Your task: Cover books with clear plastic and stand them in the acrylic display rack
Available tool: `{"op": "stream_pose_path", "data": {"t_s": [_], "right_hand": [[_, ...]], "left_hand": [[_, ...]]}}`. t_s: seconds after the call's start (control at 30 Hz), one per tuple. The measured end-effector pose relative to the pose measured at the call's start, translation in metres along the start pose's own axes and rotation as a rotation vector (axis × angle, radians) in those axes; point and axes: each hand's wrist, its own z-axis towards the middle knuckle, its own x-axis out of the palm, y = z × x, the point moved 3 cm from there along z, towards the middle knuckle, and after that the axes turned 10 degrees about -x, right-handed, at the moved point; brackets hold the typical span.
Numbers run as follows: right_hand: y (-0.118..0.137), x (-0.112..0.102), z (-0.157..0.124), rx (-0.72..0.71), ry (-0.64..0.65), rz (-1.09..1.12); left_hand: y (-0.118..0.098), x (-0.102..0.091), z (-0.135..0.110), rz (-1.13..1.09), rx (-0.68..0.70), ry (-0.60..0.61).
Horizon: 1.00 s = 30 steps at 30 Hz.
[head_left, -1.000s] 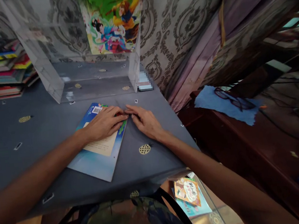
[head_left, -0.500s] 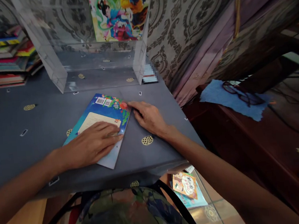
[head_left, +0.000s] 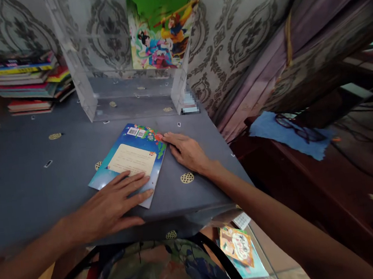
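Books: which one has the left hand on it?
The blue book with a barcode; the stacked books and orange book lie away from the left hand.

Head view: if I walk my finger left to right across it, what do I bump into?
Stack of books → blue book → right hand → orange book → blue cloth.
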Motion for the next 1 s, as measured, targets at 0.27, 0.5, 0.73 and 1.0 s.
{"op": "stream_pose_path", "data": {"t_s": [0.27, 0.5, 0.73, 1.0], "right_hand": [[-0.011, 0.001, 0.022, -0.024, 0.032, 0.08], [0.01, 0.001, 0.02, 0.026, 0.069, -0.046], [0.016, 0.003, 0.015, 0.042, 0.111, -0.155], [0.012, -0.002, 0.016, 0.059, 0.11, -0.192]], "left_hand": [[-0.018, 0.014, 0.007, 0.038, -0.084, -0.05], [0.01, -0.005, 0.03, -0.047, -0.065, -0.046], [0.122, -0.003, 0.072, 0.103, -0.419, -0.15], [0.139, 0.002, 0.081, 0.089, -0.44, -0.227]]}}
